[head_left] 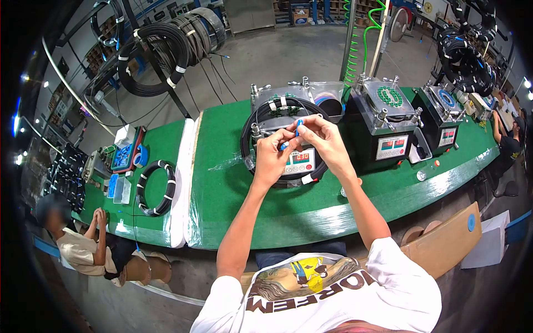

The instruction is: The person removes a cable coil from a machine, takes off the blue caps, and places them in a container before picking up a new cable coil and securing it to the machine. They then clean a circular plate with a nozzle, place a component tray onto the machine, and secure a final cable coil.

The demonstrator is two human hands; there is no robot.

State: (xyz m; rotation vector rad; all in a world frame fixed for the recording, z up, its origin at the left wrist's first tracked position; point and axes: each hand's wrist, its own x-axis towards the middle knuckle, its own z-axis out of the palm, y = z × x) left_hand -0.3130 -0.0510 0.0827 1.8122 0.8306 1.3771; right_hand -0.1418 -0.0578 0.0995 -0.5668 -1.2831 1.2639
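Over the front of a polishing machine, my two hands meet with fingers pinched. My right hand (pixel 325 143) grips a small blue connector (pixel 300 124) between thumb and fingers. Another small blue piece (pixel 284 146) pokes out of my left hand (pixel 271 158), whose fingers are closed around it. A thick coil of black cable (pixel 247 136) with white ties loops around the machine, just beyond and below my hands. The machine's display panel (pixel 304 159) shows red digits under my right hand. Part of the machine's top is hidden behind the coil and my fingers.
Two more polishing machines (pixel 383 119) (pixel 441 114) stand to the right on the green bench (pixel 222 211). A tied cable coil (pixel 156 188), a tray of blue parts (pixel 123 157) and a clear box (pixel 122 191) lie at left. A seated person (pixel 83 247) is at the left.
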